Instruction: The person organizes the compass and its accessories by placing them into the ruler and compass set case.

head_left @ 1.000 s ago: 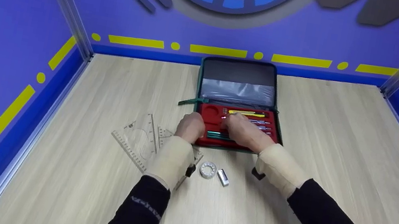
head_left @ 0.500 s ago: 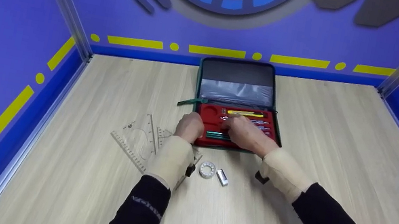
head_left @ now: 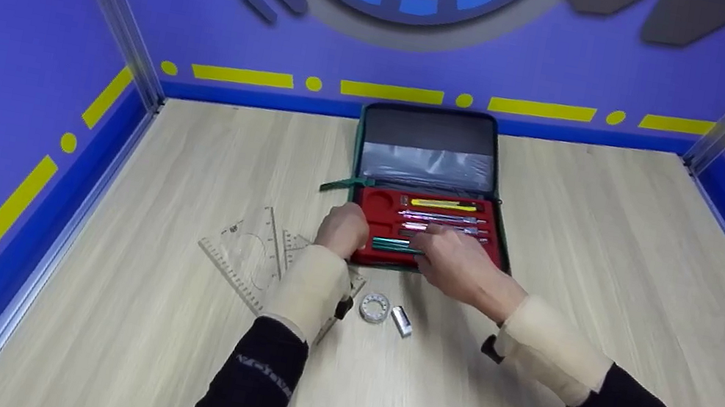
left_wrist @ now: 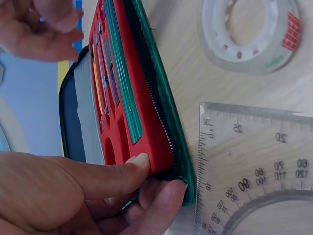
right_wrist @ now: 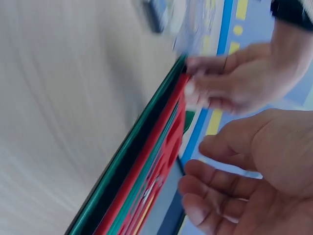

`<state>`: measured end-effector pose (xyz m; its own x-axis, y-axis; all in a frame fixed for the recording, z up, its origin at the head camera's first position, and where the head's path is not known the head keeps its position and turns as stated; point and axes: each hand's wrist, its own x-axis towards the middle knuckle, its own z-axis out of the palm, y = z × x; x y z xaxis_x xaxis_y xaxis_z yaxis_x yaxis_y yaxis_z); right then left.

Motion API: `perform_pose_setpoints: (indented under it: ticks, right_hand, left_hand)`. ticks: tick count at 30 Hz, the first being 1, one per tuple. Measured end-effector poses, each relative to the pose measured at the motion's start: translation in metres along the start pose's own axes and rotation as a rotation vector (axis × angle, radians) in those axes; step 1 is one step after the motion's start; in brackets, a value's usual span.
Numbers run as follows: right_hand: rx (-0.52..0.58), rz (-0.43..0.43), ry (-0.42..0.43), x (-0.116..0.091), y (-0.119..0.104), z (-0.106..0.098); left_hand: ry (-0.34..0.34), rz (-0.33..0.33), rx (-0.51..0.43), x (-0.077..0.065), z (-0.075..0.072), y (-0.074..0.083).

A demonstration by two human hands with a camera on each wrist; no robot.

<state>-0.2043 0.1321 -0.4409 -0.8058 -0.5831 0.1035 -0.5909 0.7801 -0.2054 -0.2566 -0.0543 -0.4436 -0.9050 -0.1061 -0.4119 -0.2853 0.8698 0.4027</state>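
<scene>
A green zip case [head_left: 428,148] lies unfolded at the back of the table, its red tray [head_left: 373,228] holding drawing tools. My left hand [head_left: 343,230] grips the tray's front left corner; in the left wrist view the thumb [left_wrist: 129,171] presses on the red tray while fingers curl against the green edge. Over the tray's right front part hovers my right hand [head_left: 460,262], fingers loosely bent, with no held tool visible. Green pencils [left_wrist: 122,73] lie in the front slot, partly hidden by that hand. Behind them are metal compasses [head_left: 442,219] and a yellow cutter knife [head_left: 443,204].
Clear set squares [head_left: 250,251] lie left of my left forearm, partly beneath it. A tape roll [head_left: 374,308] and a small silver-and-white block [head_left: 401,321] sit in front of the case. Blue panels [head_left: 388,59] enclose the table.
My right hand has drawn back toward the front right of the tray, uncovering the metal tools in the middle slots. My left hand keeps its grip on the corner.
</scene>
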Motion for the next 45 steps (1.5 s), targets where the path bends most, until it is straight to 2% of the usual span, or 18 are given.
perform_pose_setpoints:
  ticks: [4, 8, 16, 20, 27, 36, 45]
  right_hand:
    - [0.021, -0.014, -0.034, -0.013, -0.015, 0.000]
    - [0.069, 0.018, -0.082, -0.024, -0.027, 0.001]
    - [0.060, 0.031, -0.107, -0.037, -0.042, 0.006]
    - [0.065, 0.049, -0.111, -0.039, -0.046, 0.010]
    - [0.106, 0.158, -0.160, -0.040, -0.054, 0.015]
    - [0.094, 0.204, -0.224, -0.044, -0.061, 0.023]
    - [0.128, 0.240, -0.234, -0.045, -0.063, 0.033]
  left_hand:
    - [0.004, -0.004, 0.007, 0.000, 0.000, 0.000]
    - [-0.001, -0.026, -0.002, 0.000, 0.000, 0.002]
    - [-0.001, -0.033, -0.016, 0.002, 0.001, 0.003]
    - [0.003, -0.035, -0.011, 0.001, 0.001, 0.003]
    - [0.005, 0.001, -0.031, -0.001, 0.001, 0.000]
    - [-0.005, 0.002, -0.027, 0.001, 0.001, 0.001]
    - [-0.005, 0.012, -0.031, -0.001, 0.000, -0.001]
